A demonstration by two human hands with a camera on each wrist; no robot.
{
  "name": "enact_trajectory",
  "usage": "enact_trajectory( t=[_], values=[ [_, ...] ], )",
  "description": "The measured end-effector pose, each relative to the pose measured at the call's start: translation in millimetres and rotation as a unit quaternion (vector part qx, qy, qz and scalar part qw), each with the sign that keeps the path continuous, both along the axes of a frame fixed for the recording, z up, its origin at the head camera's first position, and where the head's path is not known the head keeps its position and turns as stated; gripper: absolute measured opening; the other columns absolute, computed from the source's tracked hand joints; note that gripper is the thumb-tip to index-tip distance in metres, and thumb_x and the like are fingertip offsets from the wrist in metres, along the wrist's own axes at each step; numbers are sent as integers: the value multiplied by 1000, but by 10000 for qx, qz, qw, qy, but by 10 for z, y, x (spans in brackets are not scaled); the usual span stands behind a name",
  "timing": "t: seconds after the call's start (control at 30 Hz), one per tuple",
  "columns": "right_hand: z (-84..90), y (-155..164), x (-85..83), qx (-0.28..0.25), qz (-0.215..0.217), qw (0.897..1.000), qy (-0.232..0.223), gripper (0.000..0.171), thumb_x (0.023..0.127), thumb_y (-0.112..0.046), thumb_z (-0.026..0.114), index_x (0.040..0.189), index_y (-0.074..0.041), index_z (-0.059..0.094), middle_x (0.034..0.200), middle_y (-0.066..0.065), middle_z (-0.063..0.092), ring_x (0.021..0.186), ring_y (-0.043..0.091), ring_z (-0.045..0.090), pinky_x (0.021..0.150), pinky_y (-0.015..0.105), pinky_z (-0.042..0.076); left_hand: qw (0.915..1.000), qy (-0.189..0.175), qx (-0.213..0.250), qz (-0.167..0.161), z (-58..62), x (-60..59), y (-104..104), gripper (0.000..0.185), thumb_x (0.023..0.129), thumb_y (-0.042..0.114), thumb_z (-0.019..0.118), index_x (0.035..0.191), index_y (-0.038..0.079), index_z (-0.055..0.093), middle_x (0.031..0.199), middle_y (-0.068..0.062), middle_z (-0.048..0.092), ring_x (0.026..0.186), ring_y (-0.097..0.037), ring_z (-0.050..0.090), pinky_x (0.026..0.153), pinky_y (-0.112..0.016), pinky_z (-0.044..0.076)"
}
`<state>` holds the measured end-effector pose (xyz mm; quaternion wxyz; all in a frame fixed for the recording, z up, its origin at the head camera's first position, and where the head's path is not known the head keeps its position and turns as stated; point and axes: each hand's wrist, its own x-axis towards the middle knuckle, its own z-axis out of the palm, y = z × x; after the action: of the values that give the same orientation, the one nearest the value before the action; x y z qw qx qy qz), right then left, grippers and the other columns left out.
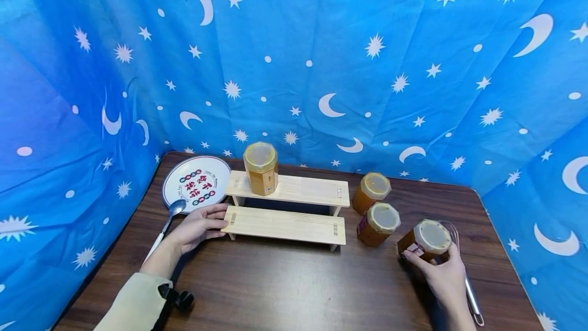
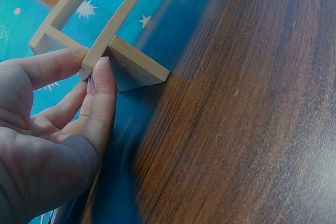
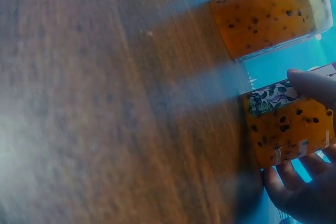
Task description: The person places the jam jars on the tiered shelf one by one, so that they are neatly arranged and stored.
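The right hand (image 1: 443, 275) has its fingers (image 3: 313, 84) curled round a jar (image 1: 424, 240) of orange preserve, thumb on one side and the rest on the other, the jar resting on the desk (image 1: 285, 280). Just beyond those fingers stand two more jars — one (image 1: 377, 224) near, one (image 1: 371, 192) behind it. A whisk (image 1: 468, 282) lies on the desk just right of the hand.

The left hand (image 1: 197, 226) has its fingers (image 2: 100, 103) straight and relaxed, their tips touching the left end of the lower step of a wooden rack (image 1: 285, 225); thumb and forefinger lie either side of the board's corner. On the upper step, past the fingers, stands a fourth jar (image 1: 261, 167). Just left of the hand lies a spoon (image 1: 166, 223), and beyond it a round plate (image 1: 196, 183) — all before a blue starred cloth (image 1: 321, 55).
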<state>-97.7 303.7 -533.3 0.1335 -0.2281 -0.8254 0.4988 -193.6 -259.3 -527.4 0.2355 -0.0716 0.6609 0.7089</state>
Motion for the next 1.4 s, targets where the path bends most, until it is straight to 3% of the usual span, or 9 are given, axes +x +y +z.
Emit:
enact_trajectory(
  t=[0.37, 0.53, 0.77, 1.07, 1.4],
  values=[
    [-14, -5, 14, 14, -188, 9997, 154, 87, 75, -7, 94, 149, -7, 48, 130, 3, 57, 113, 7, 53, 80, 3, 43, 10000, -17, 3, -13, 8, 0, 12, 72, 95, 2, 69, 157, -5, 33, 146, -24, 51, 102, -21, 69, 84, -33, 61],
    [-2, -2, 28, 132, -229, 9994, 201, 84, 75, -13, 95, 146, -9, 51, 127, 2, 59, 109, 4, 53, 78, 3, 43, 10000, -25, 18, -3, 16, 2, 18, 71, 95, 2, 69, 157, -5, 34, 145, -23, 51, 102, -21, 69, 84, -33, 61],
    [64, 13, 63, 171, -423, 9988, 179, 79, 73, -16, 97, 141, -10, 56, 113, -10, 61, 98, -3, 55, 72, 5, 47, 10000, 38, 33, -46, 16, 7, 17, 71, 96, 3, 69, 157, -6, 33, 144, -22, 52, 102, -21, 69, 84, -33, 61],
    [314, 36, 87, 544, -357, 9979, 31, 76, 73, -23, 97, 137, -11, 58, 106, -11, 63, 94, -3, 56, 68, 7, 45, 10000, -46, -13, 2, 17, 11, -2, 72, 95, 4, 70, 157, -4, 33, 142, -20, 53, 104, -22, 68, 85, -34, 60],
    [733, -38, 50, 436, -44, 9990, -18, 81, 76, -28, 96, 146, -19, 55, 126, 2, 63, 106, 3, 56, 73, 7, 47, 10000, -24, 6, -15, 11, -4, -8, 71, 96, 4, 69, 157, -4, 33, 144, -21, 52, 105, -22, 68, 86, -34, 60]
  ],
)
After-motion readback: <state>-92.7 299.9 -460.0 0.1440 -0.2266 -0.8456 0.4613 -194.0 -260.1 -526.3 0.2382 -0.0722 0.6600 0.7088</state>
